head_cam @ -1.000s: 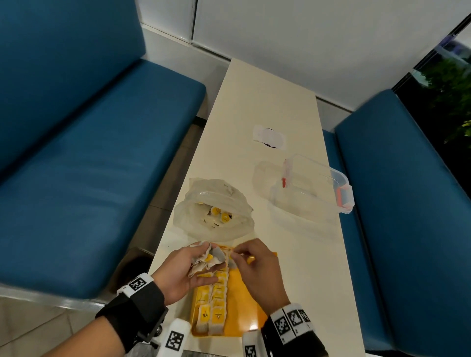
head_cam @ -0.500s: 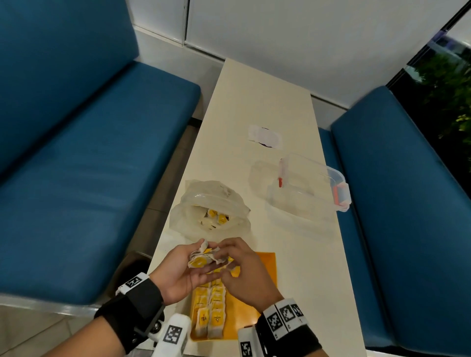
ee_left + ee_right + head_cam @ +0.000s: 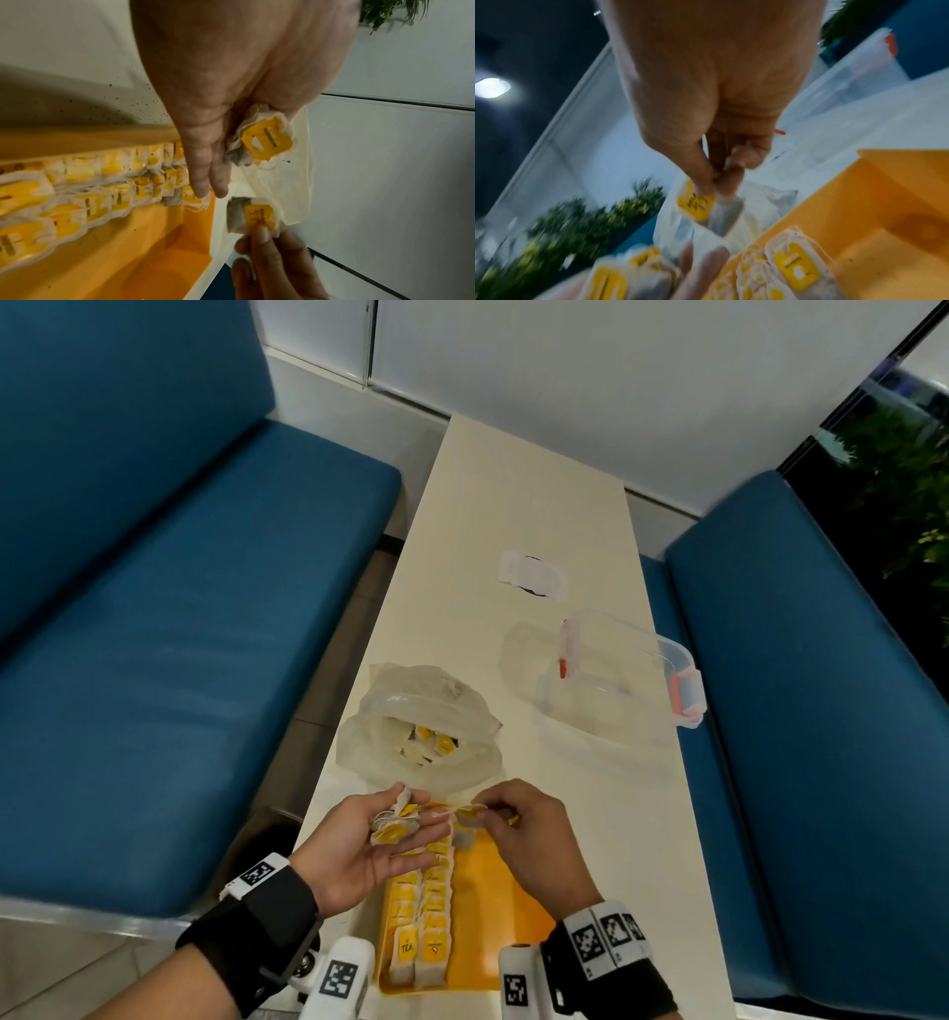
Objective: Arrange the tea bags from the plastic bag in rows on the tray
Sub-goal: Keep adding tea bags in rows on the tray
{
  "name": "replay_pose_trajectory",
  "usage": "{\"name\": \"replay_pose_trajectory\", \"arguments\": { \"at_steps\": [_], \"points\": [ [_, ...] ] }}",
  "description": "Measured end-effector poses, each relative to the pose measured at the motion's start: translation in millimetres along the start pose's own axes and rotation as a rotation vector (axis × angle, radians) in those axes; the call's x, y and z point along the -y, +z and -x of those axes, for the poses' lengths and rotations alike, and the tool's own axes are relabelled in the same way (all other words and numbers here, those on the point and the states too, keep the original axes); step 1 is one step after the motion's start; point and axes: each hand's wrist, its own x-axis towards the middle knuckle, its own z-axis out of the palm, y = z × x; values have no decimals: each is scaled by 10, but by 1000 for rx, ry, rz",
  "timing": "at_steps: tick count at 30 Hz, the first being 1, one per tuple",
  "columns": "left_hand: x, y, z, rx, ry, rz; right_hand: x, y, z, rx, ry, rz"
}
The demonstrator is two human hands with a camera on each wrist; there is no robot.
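Observation:
An orange tray (image 3: 500, 911) lies at the table's near end with two rows of yellow-tagged tea bags (image 3: 422, 906) along its left side. My left hand (image 3: 421, 819) is palm up over the tray's far left corner, thumb holding a small bunch of tea bags (image 3: 391, 829); the left wrist view shows one (image 3: 266, 142) against straight fingers. My right hand (image 3: 485, 814) pinches a single tea bag (image 3: 468, 821) by its upper edge, just right of the bunch, above the tray's far edge. The open plastic bag (image 3: 390, 716) with more tea bags sits just beyond.
A clear plastic box (image 3: 624, 670) with orange clips stands at the table's right edge, its lid (image 3: 524, 654) beside it. A white sticker (image 3: 531, 567) lies farther up the narrow cream table (image 3: 513, 495). Blue benches (image 3: 179, 634) flank both sides.
My right hand has drawn one tea bag out of the bunch and moved it right. The left hand has opened out palm up, its fingers now straighter.

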Motion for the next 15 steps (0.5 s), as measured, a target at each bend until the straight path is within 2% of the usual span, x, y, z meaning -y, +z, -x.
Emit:
{"name": "replay_pose_trajectory", "arguments": {
  "at_steps": [3, 8, 11, 15],
  "points": [
    [1, -10, -1, 6, 6, -16, -120, -73, -8, 44, 221, -212],
    [30, -43, -32, -14, 1, -14, -251, -66, 31, 68, 381, -394],
    [34, -51, -44, -18, 5, -17, -344, 5, 36, 86, 424, -365],
    [38, -37, -48, -16, 14, -35, -439, 145, 43, 184, 460, -212]
  ]
}}
